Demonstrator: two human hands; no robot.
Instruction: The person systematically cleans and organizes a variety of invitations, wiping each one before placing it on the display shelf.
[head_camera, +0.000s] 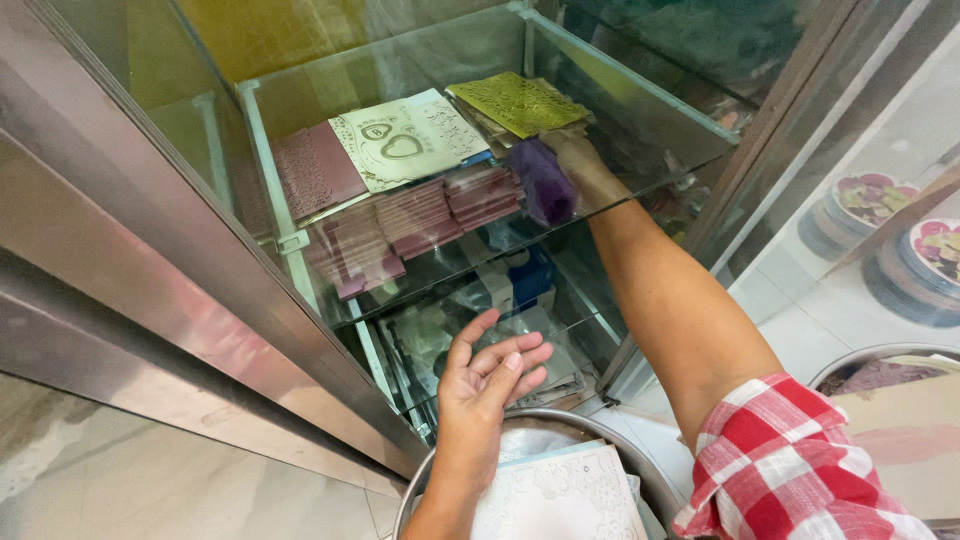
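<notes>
Right hand (580, 165): reaches deep onto the glass shelf (640, 120), arm stretched out, sleeve in red-and-white check. The fingers are curled around a purple cloth (545, 180) and pressed to the shelf beside the cards; the grip is closed on the cloth.
Left hand (490, 375): hangs in front of the cabinet, below the shelf, palm turned up and fingers loosely spread. It holds nothing and touches nothing.
Purple cloth: bunched in the right hand, at the right end of the card stacks, on the glass shelf.
Gold card (520, 102): embossed, lies at the back of the shelf just above the right hand, tilted.
Cream card (405, 140): laser-cut with two heart shapes, lies flat left of the gold card.
Pink card (315, 170): lacy, lies at the left end of the shelf, partly under the cream card.
Card stacks (420, 220): several piles of dusky pink cards along the front edge of the shelf, fanned and overlapping.
Lower shelf (500, 300): seen through the glass, with more cards and a blue box; details are hard to tell.
Cabinet frame (180, 260): steel, runs slantwise across the left of the view.
Basin (560, 480): a round steel one below the left hand, with a white lace-cut card lying in it.
Second basin (880, 365): at the right edge, holding pale cards.
</notes>
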